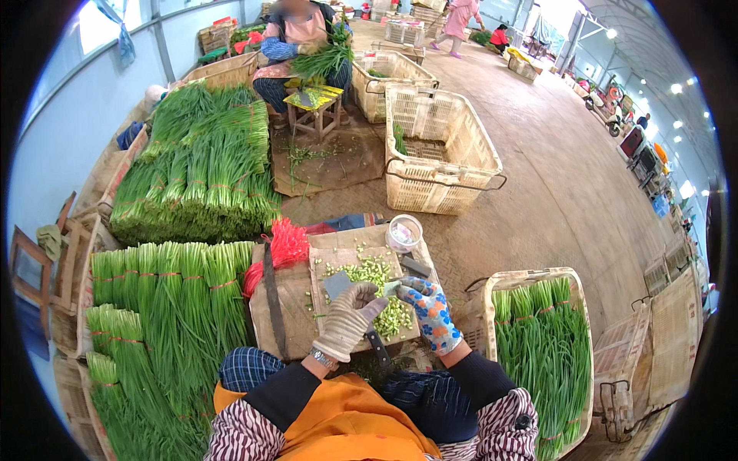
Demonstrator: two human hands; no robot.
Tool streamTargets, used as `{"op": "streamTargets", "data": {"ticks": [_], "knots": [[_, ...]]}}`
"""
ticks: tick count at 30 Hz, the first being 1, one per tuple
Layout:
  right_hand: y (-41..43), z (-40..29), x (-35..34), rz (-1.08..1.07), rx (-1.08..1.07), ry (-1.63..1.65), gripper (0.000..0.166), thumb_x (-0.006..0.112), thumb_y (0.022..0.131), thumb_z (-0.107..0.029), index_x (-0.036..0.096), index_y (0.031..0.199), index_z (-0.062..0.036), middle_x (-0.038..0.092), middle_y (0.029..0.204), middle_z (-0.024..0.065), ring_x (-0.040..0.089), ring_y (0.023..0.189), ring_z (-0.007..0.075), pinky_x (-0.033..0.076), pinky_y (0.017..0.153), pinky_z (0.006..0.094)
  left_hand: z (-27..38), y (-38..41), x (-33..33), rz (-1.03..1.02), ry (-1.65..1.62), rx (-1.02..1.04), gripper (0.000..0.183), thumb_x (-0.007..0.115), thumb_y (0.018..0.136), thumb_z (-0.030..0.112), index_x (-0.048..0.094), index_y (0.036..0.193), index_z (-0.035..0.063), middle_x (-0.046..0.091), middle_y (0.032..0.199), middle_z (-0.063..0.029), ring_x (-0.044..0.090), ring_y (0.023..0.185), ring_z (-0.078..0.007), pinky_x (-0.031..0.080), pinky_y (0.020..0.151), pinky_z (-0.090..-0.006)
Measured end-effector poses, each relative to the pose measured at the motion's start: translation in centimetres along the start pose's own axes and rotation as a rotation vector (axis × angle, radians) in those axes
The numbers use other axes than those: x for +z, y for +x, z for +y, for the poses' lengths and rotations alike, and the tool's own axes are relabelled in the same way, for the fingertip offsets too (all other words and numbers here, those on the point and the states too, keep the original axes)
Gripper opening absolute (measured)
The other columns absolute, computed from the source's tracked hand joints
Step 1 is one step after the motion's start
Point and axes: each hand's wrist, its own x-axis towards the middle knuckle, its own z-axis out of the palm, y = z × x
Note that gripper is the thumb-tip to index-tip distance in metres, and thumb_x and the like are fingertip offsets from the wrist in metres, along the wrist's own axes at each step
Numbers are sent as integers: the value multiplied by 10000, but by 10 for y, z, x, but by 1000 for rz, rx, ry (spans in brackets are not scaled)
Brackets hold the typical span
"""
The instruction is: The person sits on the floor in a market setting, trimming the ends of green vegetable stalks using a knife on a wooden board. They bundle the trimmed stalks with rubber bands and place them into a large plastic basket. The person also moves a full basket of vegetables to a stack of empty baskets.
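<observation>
My left hand point(349, 320), in a knitted cream glove, hovers over a low work surface point(294, 299), thumb and fingers bent near each other. My right hand point(429, 311), in a white glove with blue and orange flowers, is just right of it. A small pale item point(392, 287) shows at the right fingertips; what it is and whether the left fingers touch it is unclear. Beneath lie many cut green stem ends point(395, 317) and a knife with a black handle point(379, 348), its blade partly hidden by the left hand. Red ties point(288, 245) lie at the back left.
Banded bundles of green stalks point(173, 288) are stacked on the left; a crate point(587, 346) on the right holds more. A round plastic tub point(404, 233) stands at the back corner. Ahead are a crate point(444, 176) and a seated person point(300, 52) holding greens above a stool point(317, 104).
</observation>
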Motion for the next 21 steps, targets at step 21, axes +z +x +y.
{"op": "streamTargets", "data": {"ticks": [21], "knots": [[-71, 38, 3, 165, 29, 178, 252, 644, 953, -152, 685, 1089, 56, 701, 957, 56, 655, 843, 129, 534, 743, 270, 4, -28, 23, -177, 273, 126, 138, 746, 872, 126, 702, 925, 6, 661, 759, -17, 551, 671, -84, 469, 605, -272]]}}
